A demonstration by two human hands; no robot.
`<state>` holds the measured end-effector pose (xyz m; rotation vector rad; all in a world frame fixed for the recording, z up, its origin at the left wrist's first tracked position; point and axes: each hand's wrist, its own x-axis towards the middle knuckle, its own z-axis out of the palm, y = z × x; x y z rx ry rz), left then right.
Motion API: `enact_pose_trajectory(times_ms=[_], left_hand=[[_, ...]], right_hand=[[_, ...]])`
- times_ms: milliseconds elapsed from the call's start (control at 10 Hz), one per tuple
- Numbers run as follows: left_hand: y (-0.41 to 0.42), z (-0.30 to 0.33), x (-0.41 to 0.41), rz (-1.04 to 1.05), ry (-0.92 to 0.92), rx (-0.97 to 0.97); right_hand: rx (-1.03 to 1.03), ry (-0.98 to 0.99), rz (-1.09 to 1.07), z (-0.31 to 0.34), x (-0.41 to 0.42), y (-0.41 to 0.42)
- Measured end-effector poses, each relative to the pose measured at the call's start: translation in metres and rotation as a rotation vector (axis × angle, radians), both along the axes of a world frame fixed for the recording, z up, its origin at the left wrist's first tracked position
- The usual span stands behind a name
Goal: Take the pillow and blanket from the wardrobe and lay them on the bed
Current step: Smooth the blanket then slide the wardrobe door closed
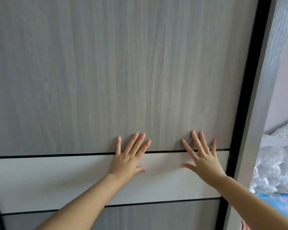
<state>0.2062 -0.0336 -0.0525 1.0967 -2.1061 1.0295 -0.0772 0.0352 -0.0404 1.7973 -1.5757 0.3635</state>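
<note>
Left hand (126, 159) and right hand (202, 159) flat on wardrobe door (106, 72).

Two hands, left hand (125, 159) and right hand (204, 161); one wardrobe door (106, 72).

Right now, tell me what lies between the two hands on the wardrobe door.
In the head view, only bare door panel lies between the left hand and right hand; a thin black groove crosses it.
</note>
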Motion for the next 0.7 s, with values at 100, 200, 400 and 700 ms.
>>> enact_pose_trajectory(times_ms=[100, 200, 400, 700], left_hand=[[-0.002, 0.002, -0.006, -0.008, 0.005, 0.005], [-0.001, 0.003, -0.014, -0.014, 0.015, 0.029], [0.002, 0.008, -0.024, -0.009, 0.031, 0.054], [0.050, -0.032, -0.024, -0.154, 0.009, 0.023]], right_hand=[[0.011, -0.008, -0.011, 0.003, -0.006, 0.000], [-0.013, -0.004, -0.018, 0.003, -0.014, -0.001], [-0.004, -0.011, -0.031, 0.005, -0.020, -0.003], [0.266, -0.306, 0.100, 0.045, -0.022, 0.040]])
